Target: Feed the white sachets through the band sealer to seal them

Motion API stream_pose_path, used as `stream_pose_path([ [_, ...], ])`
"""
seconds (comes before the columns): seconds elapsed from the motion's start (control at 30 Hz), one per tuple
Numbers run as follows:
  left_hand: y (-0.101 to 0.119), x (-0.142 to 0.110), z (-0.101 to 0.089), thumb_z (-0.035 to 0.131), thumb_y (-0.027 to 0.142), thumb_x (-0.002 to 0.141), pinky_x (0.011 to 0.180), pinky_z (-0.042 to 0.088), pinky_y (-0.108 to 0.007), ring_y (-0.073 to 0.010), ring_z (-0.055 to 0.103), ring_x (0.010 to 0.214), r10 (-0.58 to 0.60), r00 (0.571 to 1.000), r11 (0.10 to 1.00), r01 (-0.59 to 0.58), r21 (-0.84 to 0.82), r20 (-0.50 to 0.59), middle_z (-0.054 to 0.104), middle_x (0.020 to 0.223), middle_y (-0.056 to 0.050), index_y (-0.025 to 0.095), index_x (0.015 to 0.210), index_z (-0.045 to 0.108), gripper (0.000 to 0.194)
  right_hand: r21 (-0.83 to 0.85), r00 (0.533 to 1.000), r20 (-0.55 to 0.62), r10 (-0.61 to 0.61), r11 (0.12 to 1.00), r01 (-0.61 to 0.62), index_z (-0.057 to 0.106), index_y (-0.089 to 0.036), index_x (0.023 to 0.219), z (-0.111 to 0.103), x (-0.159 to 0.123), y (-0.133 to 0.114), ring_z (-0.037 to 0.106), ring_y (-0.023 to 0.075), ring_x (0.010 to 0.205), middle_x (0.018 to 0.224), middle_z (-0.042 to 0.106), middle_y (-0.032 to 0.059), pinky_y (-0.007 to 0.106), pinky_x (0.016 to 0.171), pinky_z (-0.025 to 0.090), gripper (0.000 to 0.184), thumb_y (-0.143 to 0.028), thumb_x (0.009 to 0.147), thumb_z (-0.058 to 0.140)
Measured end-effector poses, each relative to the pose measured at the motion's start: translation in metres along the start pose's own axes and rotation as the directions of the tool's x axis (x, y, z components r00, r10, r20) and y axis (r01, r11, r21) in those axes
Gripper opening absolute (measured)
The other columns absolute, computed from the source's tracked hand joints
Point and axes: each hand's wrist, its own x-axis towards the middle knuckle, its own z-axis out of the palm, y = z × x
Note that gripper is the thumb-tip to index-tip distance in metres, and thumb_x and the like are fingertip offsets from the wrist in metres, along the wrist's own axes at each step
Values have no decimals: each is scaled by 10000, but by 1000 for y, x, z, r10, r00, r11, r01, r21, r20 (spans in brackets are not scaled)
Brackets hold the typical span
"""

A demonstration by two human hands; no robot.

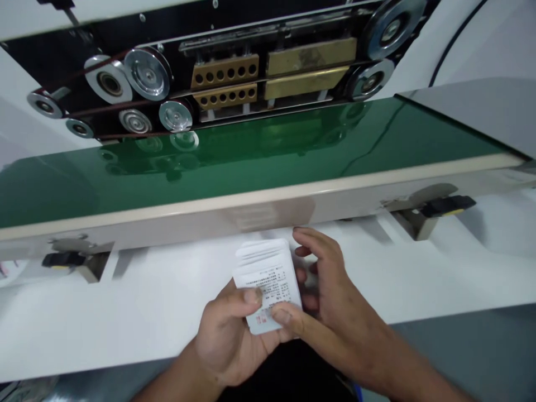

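Note:
A stack of white printed cards with rounded corners is held in front of me, its far edges slightly fanned. Rows of small dark print and a little red mark show on the top card. My left hand grips the stack from below and the left, thumb pressed on the print. On the other side, my right hand lays its thumb on the near right part of the top card. Its index finger is raised off the cards, and the other fingers curl beside the stack's right edge, partly hidden.
Beyond the cards runs a green conveyor belt with a pale metal side rail. Behind it stands a machine with pulleys and brass blocks. Black knobs on brackets jut out over the white tabletop.

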Motion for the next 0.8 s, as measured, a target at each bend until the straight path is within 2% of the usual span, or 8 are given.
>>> stream_pose_path([
  [0.17, -4, -1, -3, 684, 172, 829, 858, 540, -337, -206, 710, 902, 50, 998, 998, -49, 26, -30, 782, 933, -47, 219, 1347, 606, 525, 42, 996, -94, -7, 999, 11, 407, -282, 1400, 5, -8, -2, 518, 262, 1171, 1362, 419, 98, 432, 972, 528, 517, -367, 942, 633],
  [0.33, -10, 1, -4, 724, 60, 762, 749, 509, -247, -126, 658, 734, 77, 982, 997, -76, 17, -174, 752, 827, 0, 225, 1354, 603, 626, 104, 999, -41, 21, 994, -16, 509, -285, 1296, 10, -7, -8, 544, 238, 1133, 1232, 497, 64, 385, 929, 522, 377, -325, 945, 639],
  [0.47, -9, 1, -3, 668, 194, 874, 894, 526, -335, -209, 694, 971, 112, 987, 993, -107, 52, -117, 772, 991, -54, 205, 1225, 687, 352, 246, 991, -45, 125, 963, -110, 583, -308, 1179, 4, -10, -6, 612, 199, 962, 1087, 570, 31, 335, 790, 553, 192, -296, 989, 606],
  [0.53, -9, 0, -3, 664, 248, 898, 878, 542, -334, -223, 702, 986, 94, 982, 994, -83, 73, -163, 771, 1013, -75, 179, 1098, 740, 225, 359, 987, -93, 134, 929, -92, 585, -333, 1173, -4, -13, -6, 620, 180, 883, 1025, 595, 14, 297, 717, 562, 198, -234, 1002, 587],
  [0.6, -10, 0, -4, 689, 262, 887, 804, 559, -311, -205, 714, 899, 86, 969, 994, -67, 90, -233, 772, 982, -75, 170, 998, 763, 162, 361, 980, -200, 11, 931, 63, 608, -342, 1153, -14, -16, -7, 598, 206, 957, 1045, 583, 25, 320, 761, 572, 262, -148, 979, 582],
  [0.67, -11, 1, -5, 713, 262, 867, 746, 568, -302, -194, 715, 824, 79, 959, 995, -57, 86, -274, 779, 931, -63, 170, 924, 769, 122, 168, 942, -263, -206, 952, 255, 658, -345, 1110, -22, -16, -6, 503, 264, 1155, 1178, 534, 39, 433, 976, 518, 344, -71, 905, 625],
  [0.73, -11, 1, -6, 724, 288, 858, 764, 585, -324, -215, 725, 846, 61, 958, 996, -42, 73, -279, 790, 918, -57, 174, 923, 770, 139, -55, 909, -209, -360, 933, 356, 688, -364, 1083, -26, -13, -3, 359, 309, 1318, 1348, 452, 10, 561, 1157, 330, 424, -18, 840, 657],
  [0.8, -10, 0, -7, 708, 321, 875, 816, 597, -362, -237, 735, 889, 41, 965, 998, -27, 57, -258, 799, 937, -54, 187, 986, 767, 184, -156, 909, -143, -393, 915, 371, 694, -378, 1063, -26, -8, 3, 260, 329, 1398, 1476, 352, -45, 632, 1190, 220, 453, 6, 826, 653],
])
